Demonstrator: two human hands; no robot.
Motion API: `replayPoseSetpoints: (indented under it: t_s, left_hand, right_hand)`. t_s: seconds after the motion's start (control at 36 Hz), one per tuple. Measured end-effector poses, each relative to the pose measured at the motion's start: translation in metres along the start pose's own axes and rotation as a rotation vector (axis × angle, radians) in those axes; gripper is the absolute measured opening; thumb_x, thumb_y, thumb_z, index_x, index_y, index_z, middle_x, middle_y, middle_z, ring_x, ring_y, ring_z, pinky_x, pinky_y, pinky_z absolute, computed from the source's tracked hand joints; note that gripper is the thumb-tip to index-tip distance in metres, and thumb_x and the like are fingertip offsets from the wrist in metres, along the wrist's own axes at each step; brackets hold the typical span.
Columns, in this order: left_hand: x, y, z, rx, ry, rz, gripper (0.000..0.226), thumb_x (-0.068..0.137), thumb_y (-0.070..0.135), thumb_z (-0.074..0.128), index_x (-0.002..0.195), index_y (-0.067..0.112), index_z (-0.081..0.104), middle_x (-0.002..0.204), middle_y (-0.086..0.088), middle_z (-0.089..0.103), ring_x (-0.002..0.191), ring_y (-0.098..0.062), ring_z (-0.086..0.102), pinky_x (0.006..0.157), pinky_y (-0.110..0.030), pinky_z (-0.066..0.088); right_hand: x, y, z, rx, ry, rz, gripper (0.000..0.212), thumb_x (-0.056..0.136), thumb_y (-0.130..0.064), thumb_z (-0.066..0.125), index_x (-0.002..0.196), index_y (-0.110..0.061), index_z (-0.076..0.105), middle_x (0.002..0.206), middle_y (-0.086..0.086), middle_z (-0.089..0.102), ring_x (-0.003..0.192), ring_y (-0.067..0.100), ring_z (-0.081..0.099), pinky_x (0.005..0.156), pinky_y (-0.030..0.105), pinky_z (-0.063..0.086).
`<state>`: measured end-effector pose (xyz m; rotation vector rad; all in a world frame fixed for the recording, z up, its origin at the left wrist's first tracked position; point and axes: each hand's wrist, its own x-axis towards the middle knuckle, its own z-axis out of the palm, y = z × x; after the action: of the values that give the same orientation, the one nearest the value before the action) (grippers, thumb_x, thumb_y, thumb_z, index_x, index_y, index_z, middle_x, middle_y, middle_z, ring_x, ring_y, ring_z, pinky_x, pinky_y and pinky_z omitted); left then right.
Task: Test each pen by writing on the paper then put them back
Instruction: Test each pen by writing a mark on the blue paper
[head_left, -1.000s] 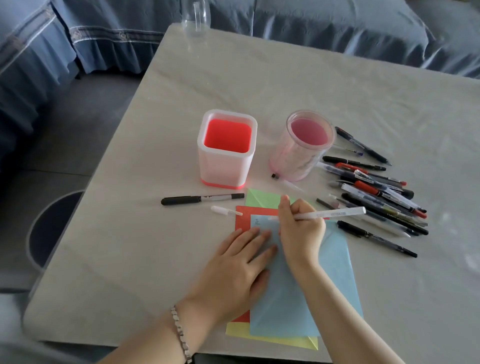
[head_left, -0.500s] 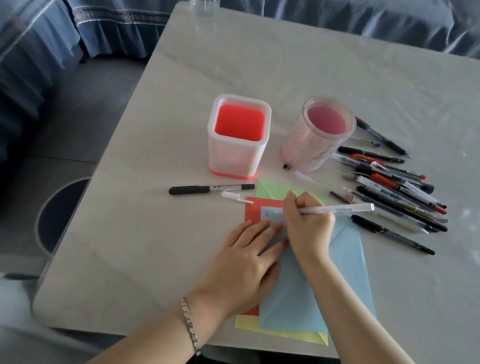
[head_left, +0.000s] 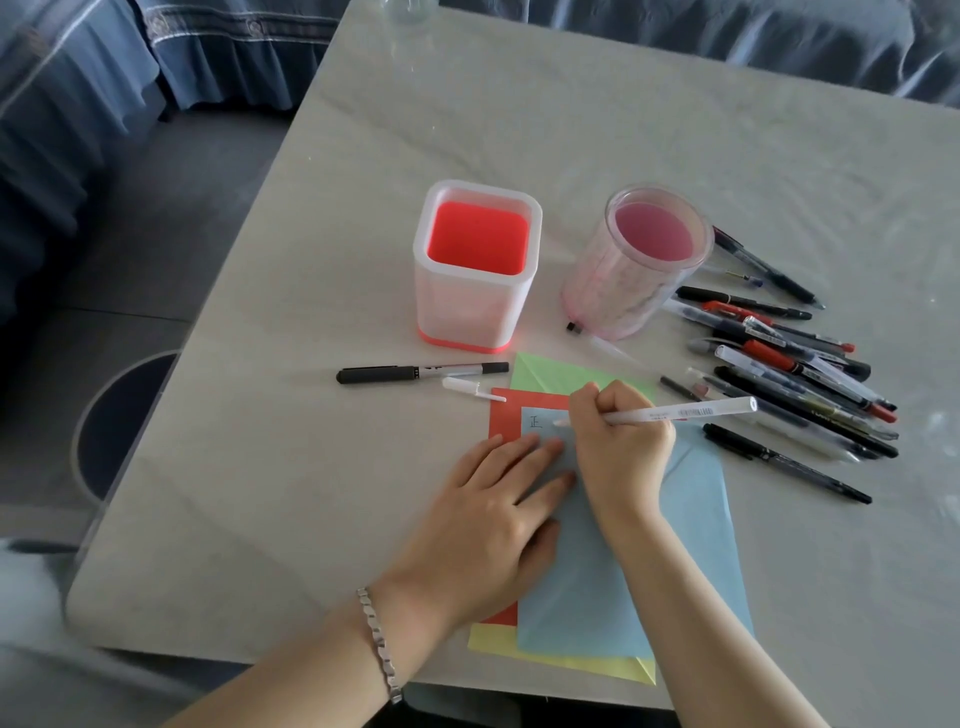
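Black marker (head_left: 415, 373) lies off to the upper left of the blue paper (head_left: 571, 597), with a loose white cap (head_left: 470, 387) just beside that corner and the square red-lined holder (head_left: 475, 265) standing behind it. Left hand (head_left: 493, 519) is flat on the paper's left side, fingers straight, pressing it down. Right hand (head_left: 618, 452) pinches a white pen (head_left: 685, 413), tip down at the paper's top corner, right next to one written character (head_left: 536, 422). Round pink holder (head_left: 644, 260) sits behind the paper, and the pile of pens (head_left: 805, 374) is scattered off its right side.

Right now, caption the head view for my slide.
Right hand holds a white pen to blue paper; left hand presses the sheet flat.
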<state>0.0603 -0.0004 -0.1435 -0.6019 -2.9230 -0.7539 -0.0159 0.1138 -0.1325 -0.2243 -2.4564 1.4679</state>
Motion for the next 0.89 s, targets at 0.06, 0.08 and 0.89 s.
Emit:
replayPoseSetpoints:
  t_s: [0.06, 0.08, 0.89]
  left_hand:
    - [0.000, 0.000, 0.000, -0.001, 0.002, 0.001, 0.038, 0.083, 0.029, 0.047, 0.114, 0.017, 0.066, 0.129, -0.006, 0.058, 0.122, -0.023, 0.048, 0.109, -0.035, 0.025]
    - [0.000, 0.000, 0.000, 0.001, 0.004, 0.003, 0.038, 0.083, 0.029, 0.047, 0.114, 0.017, 0.066, 0.129, -0.006, 0.058, 0.122, -0.023, 0.048, 0.110, -0.034, 0.025]
    - [-0.003, -0.005, 0.003, 0.036, 0.049, 0.077, 0.033, 0.086, 0.028, 0.049, 0.116, 0.023, 0.063, 0.125, -0.001, 0.059, 0.118, -0.020, 0.050, 0.104, -0.038, 0.033]
  right_hand:
    - [0.000, 0.000, 0.000, 0.006, 0.001, 0.016, 0.037, 0.073, -0.021, 0.052, 0.045, -0.019, 0.027, 0.040, -0.002, 0.027, 0.047, 0.011, 0.027, 0.045, 0.022, 0.023]
    - [0.000, 0.001, -0.001, 0.012, 0.008, 0.029, 0.040, 0.075, -0.020, 0.055, 0.045, -0.020, 0.028, 0.040, -0.003, 0.031, 0.046, 0.010, 0.027, 0.045, 0.022, 0.024]
    - [0.015, -0.024, -0.054, -0.282, -0.463, 0.091, 0.030, 0.090, -0.039, 0.050, 0.064, -0.034, 0.063, 0.066, -0.014, 0.067, 0.063, 0.004, 0.060, 0.063, 0.026, 0.046]
